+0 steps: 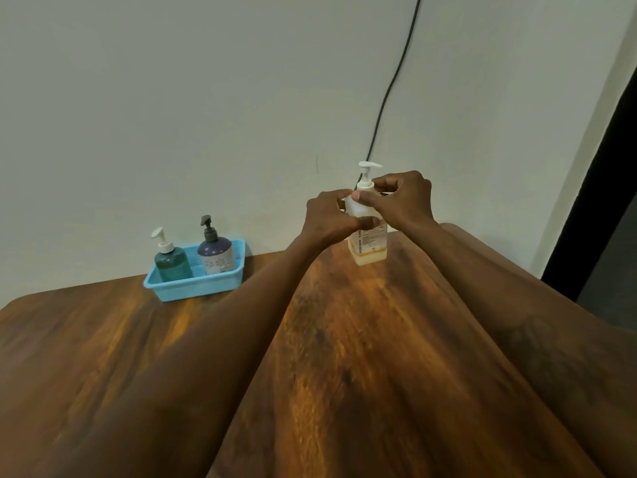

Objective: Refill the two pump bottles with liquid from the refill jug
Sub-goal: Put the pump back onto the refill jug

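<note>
A clear square bottle (367, 248) with a white pump head and a little yellowish liquid at its bottom stands on the wooden table (344, 357) near the wall. My left hand (331, 219) grips its body from the left. My right hand (403, 201) pinches the white pump collar at the neck. A green pump bottle (172, 263) with a white pump and a purple pump bottle (215, 253) with a dark pump stand upright in a blue basket (193, 288) at the far left.
A black cable (396, 81) runs down the pale wall behind the clear bottle. The table's right edge lies close to the bottle, with a dark doorway (603, 219) beyond it.
</note>
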Demonstrator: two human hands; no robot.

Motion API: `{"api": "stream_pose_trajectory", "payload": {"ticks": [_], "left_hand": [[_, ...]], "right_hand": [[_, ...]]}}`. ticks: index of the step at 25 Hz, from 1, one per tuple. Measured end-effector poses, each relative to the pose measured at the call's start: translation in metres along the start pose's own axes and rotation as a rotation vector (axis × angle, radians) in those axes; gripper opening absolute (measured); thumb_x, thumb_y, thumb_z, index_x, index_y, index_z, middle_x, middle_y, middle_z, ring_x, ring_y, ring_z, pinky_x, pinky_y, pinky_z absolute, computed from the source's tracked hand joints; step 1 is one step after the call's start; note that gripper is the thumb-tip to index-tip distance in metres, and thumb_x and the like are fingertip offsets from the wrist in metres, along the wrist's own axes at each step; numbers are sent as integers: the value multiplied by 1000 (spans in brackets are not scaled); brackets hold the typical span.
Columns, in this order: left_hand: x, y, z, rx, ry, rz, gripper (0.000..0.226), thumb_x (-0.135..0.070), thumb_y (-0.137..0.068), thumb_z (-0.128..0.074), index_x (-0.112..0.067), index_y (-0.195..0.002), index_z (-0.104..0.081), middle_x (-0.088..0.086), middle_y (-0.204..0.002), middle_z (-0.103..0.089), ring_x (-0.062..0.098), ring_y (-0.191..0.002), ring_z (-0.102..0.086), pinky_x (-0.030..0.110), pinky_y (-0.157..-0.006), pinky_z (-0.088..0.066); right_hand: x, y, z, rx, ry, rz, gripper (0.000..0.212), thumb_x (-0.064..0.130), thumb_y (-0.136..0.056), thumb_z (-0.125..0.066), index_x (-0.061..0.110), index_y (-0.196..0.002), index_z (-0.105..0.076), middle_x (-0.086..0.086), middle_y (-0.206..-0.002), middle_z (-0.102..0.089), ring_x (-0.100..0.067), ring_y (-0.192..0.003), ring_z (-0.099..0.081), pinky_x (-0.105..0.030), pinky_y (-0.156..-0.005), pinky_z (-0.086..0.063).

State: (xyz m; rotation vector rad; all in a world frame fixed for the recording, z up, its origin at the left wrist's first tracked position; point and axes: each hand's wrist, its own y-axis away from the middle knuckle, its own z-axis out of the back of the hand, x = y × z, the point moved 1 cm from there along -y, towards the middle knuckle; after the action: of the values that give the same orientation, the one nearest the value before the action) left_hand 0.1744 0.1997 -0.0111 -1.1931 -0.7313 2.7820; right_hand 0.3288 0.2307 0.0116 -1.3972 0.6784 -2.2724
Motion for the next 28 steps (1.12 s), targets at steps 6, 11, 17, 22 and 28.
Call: {"api": "stream_pose_trajectory", "payload": {"ticks": [6, 11, 17, 22, 28], "left_hand": [[42, -66, -63, -28, -11, 78, 72, -50, -65, -92, -20, -127, -72, 0, -123, -74, 16, -105, -71, 29, -91, -56], [65, -102, -92, -6, -60, 98, 73, -49, -64, -92, -17, -127, -72, 2, -120, -75, 18, -104, -72, 27, -88, -55], [79, -119, -105, 2, -62, 89, 57, -42, -72, -90, -15, -120, -74, 4, -114, -77, 20, -101, -73, 28, -87, -54], [82, -120, -105, 4, -62, 100, 59, -40, -75, -89, -12, -124, -71, 6, -118, -75, 22, -104, -72, 30, -89, -55], [82, -117, -105, 7, -55, 136, 73, -46, -74, -89, -13, -134, -65, 6, -129, -71, 23, -111, -70, 36, -97, -55]], "right_hand": [[-78, -50, -36, -10, 5, -44, 45, 40, -76, -87, 12, -110, -78, -5, -108, -77, -5, -80, -62, -10, -65, -43], [-122, -77, -62, -8, -14, -86, 44, 40, -76, -87, 10, -108, -78, -6, -105, -78, -7, -80, -63, -10, -65, -43], [-142, -94, -78, -3, -17, -95, 45, 42, -77, -86, 11, -109, -78, -5, -106, -78, -8, -82, -65, -8, -63, -40], [-145, -94, -82, -1, -10, -89, 45, 43, -80, -83, 10, -110, -78, -5, -105, -77, -9, -83, -65, -11, -68, -44], [-153, -92, -80, 60, 16, -100, 46, 45, -84, -78, 13, -117, -75, -5, -115, -75, -9, -92, -65, -25, -84, -52]]}}
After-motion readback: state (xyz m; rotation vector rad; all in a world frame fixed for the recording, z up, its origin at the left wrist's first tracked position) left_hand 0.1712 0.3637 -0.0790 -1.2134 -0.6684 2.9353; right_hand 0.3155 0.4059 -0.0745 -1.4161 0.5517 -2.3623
